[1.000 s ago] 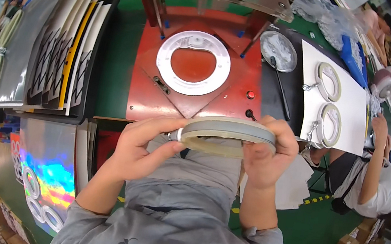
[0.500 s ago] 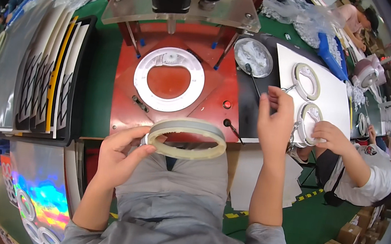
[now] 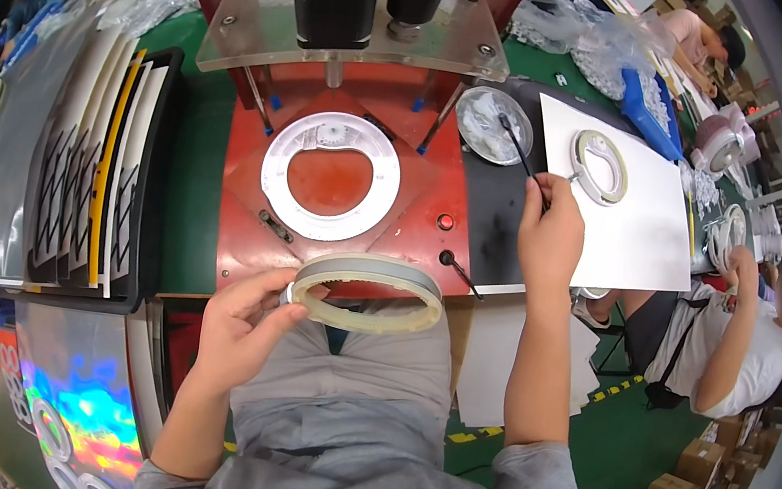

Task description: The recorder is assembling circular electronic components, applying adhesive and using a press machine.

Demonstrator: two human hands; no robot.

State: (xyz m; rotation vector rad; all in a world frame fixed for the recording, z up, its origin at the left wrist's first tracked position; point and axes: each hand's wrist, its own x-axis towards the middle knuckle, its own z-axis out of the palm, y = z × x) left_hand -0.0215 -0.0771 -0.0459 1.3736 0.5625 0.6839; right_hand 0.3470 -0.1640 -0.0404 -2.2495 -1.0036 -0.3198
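Observation:
In my left hand [image 3: 241,333] is a pale, translucent ring [image 3: 364,322] with a grey outer band, pinched at its left side between thumb and fingers and tilted over my lap. My right hand [image 3: 554,234] is closed on the lower end of a thin black stick [image 3: 519,147] with a rounded dark tip. That tip is over a round, shallow dish [image 3: 475,144] containing whitish, clear material. Between my hands and the press, a flat white ring-shaped plate [image 3: 383,183] lies on the red base [image 3: 246,233].
A press with a clear plate [image 3: 241,30] stands over the red base. Upright sheets [image 3: 95,129] in a black tray line the left. On a white board [image 3: 649,243] rests another ring [image 3: 580,162]. A co-worker [image 3: 730,346] sits at the right, holding a ring.
My right hand has closed on the black stick, whose tip has shifted. The co-worker's hand has taken one ring off the white board and moved it away right. My left hand still grips its ring.

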